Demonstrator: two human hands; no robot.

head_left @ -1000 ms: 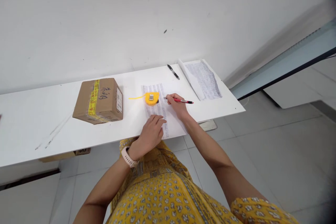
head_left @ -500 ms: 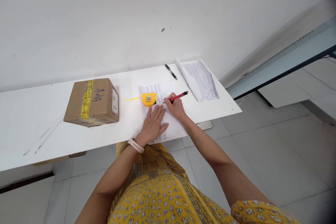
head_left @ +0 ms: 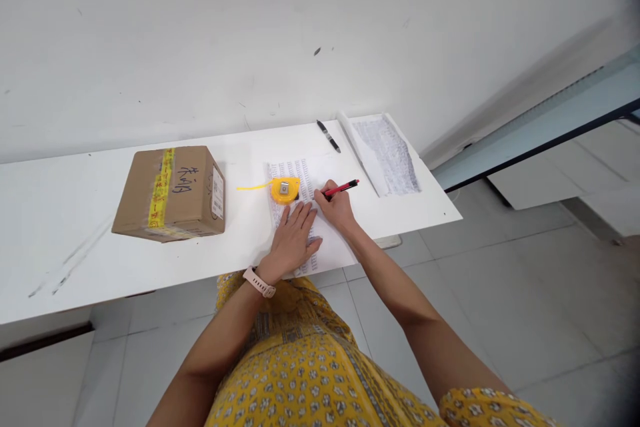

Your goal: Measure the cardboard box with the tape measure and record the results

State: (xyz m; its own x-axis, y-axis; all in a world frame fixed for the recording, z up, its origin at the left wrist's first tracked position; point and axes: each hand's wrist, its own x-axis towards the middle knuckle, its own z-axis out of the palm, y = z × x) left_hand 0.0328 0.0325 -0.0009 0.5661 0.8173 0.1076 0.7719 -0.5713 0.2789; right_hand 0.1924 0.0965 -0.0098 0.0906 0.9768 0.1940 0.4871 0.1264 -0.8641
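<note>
My left hand (head_left: 293, 237) lies flat with fingers spread on a printed sheet (head_left: 295, 177) near the table's front edge. My right hand (head_left: 336, 205) is closed around a red pen (head_left: 341, 188), its tip on the same sheet. A yellow tape measure (head_left: 284, 189) sits on the sheet just beyond my left fingers, a short length of tape pulled out to the left. A pale watch is on my left wrist.
A taped cardboard box (head_left: 170, 193) stands on the white table (head_left: 60, 240) to the left. A black pen (head_left: 329, 135) and a second printed sheet (head_left: 387, 153) lie at the back right. A white wall runs behind; tiled floor lies to the right.
My left hand slid forward up the sheet and flattened with fingers spread. The red pen swung from pointing right to angling up and back.
</note>
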